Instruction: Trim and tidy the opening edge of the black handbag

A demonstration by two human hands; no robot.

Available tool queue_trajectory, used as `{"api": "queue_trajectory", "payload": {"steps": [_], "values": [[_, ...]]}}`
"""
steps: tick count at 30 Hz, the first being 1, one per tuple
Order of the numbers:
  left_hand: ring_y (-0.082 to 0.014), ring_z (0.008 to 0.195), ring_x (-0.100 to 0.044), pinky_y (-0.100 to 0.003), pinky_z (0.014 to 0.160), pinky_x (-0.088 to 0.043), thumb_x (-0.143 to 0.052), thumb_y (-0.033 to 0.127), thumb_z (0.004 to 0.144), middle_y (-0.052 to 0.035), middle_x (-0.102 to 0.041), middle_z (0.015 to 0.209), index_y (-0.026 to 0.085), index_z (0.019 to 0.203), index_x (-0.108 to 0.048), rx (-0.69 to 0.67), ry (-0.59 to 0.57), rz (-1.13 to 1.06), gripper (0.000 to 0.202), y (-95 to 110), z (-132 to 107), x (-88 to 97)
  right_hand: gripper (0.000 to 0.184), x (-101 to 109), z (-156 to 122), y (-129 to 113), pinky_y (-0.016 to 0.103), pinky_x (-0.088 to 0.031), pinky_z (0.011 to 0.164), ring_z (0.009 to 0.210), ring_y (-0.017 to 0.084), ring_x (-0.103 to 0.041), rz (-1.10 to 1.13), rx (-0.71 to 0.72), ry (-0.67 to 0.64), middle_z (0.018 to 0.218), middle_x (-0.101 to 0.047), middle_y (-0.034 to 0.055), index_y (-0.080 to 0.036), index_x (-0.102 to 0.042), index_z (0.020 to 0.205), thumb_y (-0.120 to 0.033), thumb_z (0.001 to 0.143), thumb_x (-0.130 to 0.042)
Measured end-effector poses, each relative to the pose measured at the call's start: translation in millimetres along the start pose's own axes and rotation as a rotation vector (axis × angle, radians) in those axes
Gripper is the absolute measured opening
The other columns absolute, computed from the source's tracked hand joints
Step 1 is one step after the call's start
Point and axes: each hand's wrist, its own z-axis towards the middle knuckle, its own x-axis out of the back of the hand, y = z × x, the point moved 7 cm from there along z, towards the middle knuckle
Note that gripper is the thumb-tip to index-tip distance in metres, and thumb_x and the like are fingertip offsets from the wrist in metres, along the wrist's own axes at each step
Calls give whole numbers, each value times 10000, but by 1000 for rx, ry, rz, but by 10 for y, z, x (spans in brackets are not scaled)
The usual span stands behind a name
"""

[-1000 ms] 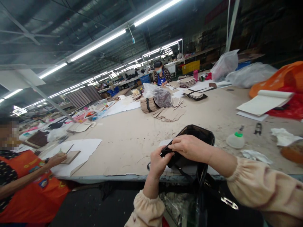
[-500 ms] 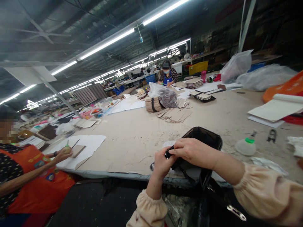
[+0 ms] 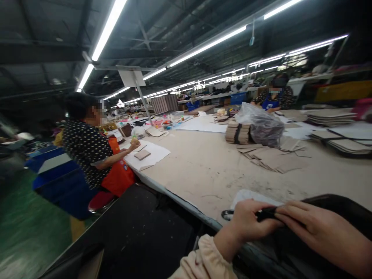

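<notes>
A black bag [image 3: 338,203] lies at the near right edge of the table, partly behind my right hand and cut off by the frame. My left hand [image 3: 251,221] is closed around a narrow black piece of it, thumb and fingers pinching. From the right, my right hand [image 3: 319,228] grips the same black piece, its fingertips almost meeting my left hand. A dark metal loop [image 3: 226,214] pokes out left of my left hand, beside a white sheet [image 3: 245,195] on the table. Most of the bag's lower body is hidden by my hands and the dark shadow.
Loose tan pieces [image 3: 270,157] spread mid-table near a banded stack [image 3: 236,133] and a clear plastic bag [image 3: 261,122]. To the left, a co-worker in an orange apron [image 3: 119,174] works over white paper [image 3: 159,153]. A black board [image 3: 139,224] fills the near left.
My view has swung left, so the table and my hands appear farther right. Both hands keep hold of the black bag. The co-worker's small piece now lies apart from their hand.
</notes>
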Motion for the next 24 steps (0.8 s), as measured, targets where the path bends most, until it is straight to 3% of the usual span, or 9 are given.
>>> {"api": "queue_trajectory", "payload": {"steps": [2,5,8,17,24], "values": [[-174,786,-637,-256,777,-498,-656,312,767,-57,-712,894,191,1021,-698,39,20,-40,284,14,-2,36,214,19,43,-55,293,-468,660,718,168,-606,-14,-89,-144,824,-645,46,-257,-664,881,-273,899,-451],[-195,866,-642,-298,847,-498,-643,270,782,-54,-712,941,197,1008,-702,100,29,-106,244,-46,29,63,231,82,138,-123,284,-429,670,740,165,-588,-73,-201,-219,793,-630,31,-222,-661,830,-233,901,-441],[-193,884,-652,-326,902,-483,-627,229,793,-38,-717,948,212,997,-706,113,42,-135,220,-99,61,74,230,103,199,-132,269,-406,676,752,165,-586,-143,-291,-234,782,-631,33,-200,-665,817,-263,901,-460],[-192,879,-663,-307,847,-517,-627,235,796,-27,-718,953,224,983,-710,137,69,-76,205,-166,64,89,236,113,216,-122,266,-394,691,786,171,-601,-184,-390,-232,804,-655,30,-209,-674,808,-288,890,-467],[-201,902,-666,-373,954,-472,-604,237,808,-13,-712,967,253,981,-709,114,81,-13,203,-132,67,92,248,137,212,-131,265,-393,657,759,176,-612,-224,-476,-229,788,-672,31,-212,-681,773,-318,875,-482]]}}
